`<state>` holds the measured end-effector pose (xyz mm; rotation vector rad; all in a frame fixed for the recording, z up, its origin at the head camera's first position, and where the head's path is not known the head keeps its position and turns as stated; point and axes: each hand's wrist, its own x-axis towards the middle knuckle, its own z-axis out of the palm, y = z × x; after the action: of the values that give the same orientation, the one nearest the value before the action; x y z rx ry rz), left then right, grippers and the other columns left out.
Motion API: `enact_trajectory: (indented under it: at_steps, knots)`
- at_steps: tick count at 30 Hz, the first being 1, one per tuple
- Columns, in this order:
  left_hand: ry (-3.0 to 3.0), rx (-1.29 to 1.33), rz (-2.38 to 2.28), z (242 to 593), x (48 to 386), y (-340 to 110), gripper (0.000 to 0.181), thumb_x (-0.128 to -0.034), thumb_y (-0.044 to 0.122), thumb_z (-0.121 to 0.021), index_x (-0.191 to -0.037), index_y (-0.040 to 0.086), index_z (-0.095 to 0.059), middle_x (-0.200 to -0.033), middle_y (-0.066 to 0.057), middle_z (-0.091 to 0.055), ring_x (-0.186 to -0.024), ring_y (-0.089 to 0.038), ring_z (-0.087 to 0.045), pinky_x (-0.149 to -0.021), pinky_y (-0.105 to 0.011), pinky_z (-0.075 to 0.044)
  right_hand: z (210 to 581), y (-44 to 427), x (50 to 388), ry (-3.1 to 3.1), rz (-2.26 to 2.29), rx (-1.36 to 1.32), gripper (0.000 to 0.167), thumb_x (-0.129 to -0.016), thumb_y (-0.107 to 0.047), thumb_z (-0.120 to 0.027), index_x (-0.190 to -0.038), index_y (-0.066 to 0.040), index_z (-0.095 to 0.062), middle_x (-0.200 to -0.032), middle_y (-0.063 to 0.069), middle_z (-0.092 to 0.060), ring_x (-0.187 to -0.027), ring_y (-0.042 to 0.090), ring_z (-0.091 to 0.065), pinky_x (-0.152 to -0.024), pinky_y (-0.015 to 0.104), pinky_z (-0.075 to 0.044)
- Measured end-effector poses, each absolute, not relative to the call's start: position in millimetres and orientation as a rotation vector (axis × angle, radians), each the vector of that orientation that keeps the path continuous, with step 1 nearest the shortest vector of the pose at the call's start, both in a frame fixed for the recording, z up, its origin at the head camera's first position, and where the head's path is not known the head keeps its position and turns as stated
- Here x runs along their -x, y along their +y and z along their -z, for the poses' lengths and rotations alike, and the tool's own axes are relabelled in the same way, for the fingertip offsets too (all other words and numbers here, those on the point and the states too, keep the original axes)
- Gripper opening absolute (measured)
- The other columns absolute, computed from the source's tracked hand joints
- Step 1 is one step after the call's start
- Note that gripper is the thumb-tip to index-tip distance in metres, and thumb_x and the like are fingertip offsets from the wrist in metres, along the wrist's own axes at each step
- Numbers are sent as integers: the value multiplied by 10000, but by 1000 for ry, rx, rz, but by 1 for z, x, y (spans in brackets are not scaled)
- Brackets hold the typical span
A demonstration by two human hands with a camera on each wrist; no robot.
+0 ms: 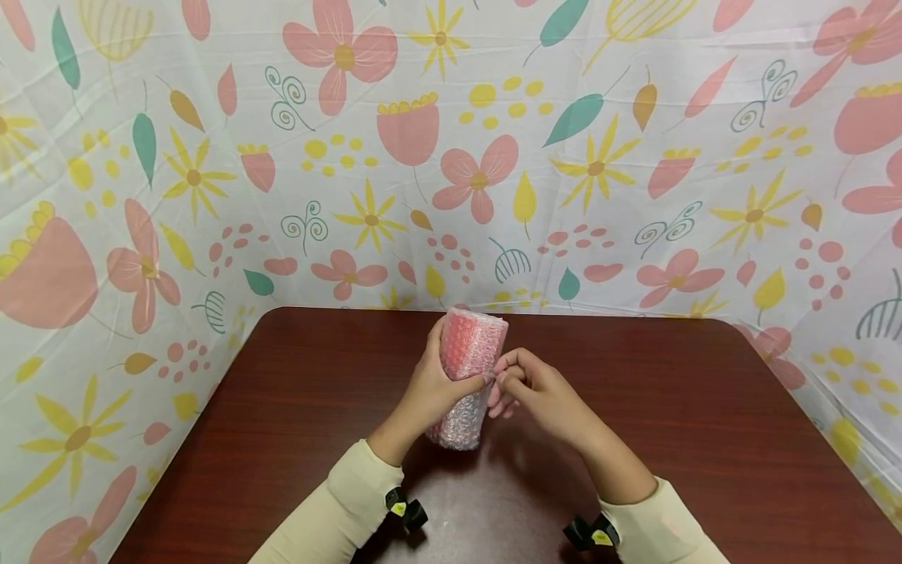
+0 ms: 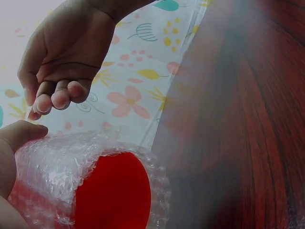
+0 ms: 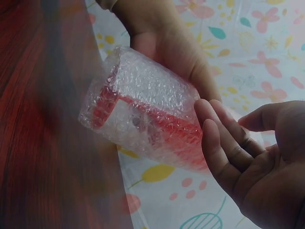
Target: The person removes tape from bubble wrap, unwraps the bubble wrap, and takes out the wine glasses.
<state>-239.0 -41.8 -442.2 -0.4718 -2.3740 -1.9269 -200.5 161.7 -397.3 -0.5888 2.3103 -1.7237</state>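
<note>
A red cylinder with a pale printed patch (image 3: 136, 119) is wrapped in clear bubble wrap (image 1: 470, 352). It is held tilted above the table, and its round red end (image 2: 114, 191) shows in the left wrist view. My left hand (image 1: 440, 388) grips the wrapped cylinder from the left, its thumb lying across the wrap. Close to that thumb, on the right side of the wrap, is my right hand (image 1: 539, 392). Its fingers (image 3: 228, 138) are loosely bent, with the thumb near the index finger. I see nothing clearly held between them.
Beneath the hands is a dark reddish-brown table (image 1: 317, 376) with rounded far corners. A white cloth (image 1: 395, 196) printed with flowers and leaves hangs behind it and along both sides. Black bands with small fittings (image 1: 407, 509) are worn at both sleeve cuffs.
</note>
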Motion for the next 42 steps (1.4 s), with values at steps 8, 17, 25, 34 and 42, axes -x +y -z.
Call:
enact_trajectory:
  at_steps: [8, 17, 25, 34, 42]
  knots:
    - [-2412, 420, 1854, 441, 238, -41, 1047, -765, 313, -875, -1544, 449, -190, -1438, -22, -499, -1204, -232, -581, -980, -457, -517, 399, 163, 201, 2260, 1727, 672, 199, -1082, -129, -449, -1198, 32, -437, -991, 275, -703, -817, 304, -750, -697, 409, -599]
    - [-2430, 389, 1826, 440, 238, -42, 1045, -765, 276, -864, -1548, 444, -192, -1436, -22, -503, -1194, -234, -587, -968, -458, -524, 400, 162, 203, 2283, 1666, 669, 208, -1081, -166, -472, -1145, 31, -450, -1032, 263, -733, -805, 362, -746, -657, 409, -590]
    - [-2429, 395, 1810, 442, 240, -43, 1054, -762, 269, -861, -1551, 452, -187, -1433, -34, -508, -1182, -231, -591, -957, -440, -529, 399, 161, 203, 2284, 1675, 607, 271, -1066, -234, -520, -1154, 22, -514, -771, 165, -707, -663, 304, -718, -609, 430, -588]
    - [-2463, 395, 1767, 445, 240, -42, 1065, -752, 306, -862, -1561, 432, -182, -1434, -49, -516, -1181, -233, -594, -972, -446, -520, 404, 161, 203, 2212, 1748, 705, 190, -1052, -100, -478, -1123, 71, -518, -847, 225, -725, -741, 275, -744, -666, 422, -603]
    - [-2437, 430, 1817, 447, 239, -41, 1059, -763, 349, -879, -1547, 478, -178, -1444, -32, -503, -1198, -237, -584, -989, -471, -511, 404, 161, 203, 2132, 1809, 686, 183, -1040, -92, -461, -1112, 66, -518, -828, 192, -683, -739, 250, -721, -683, 387, -592]
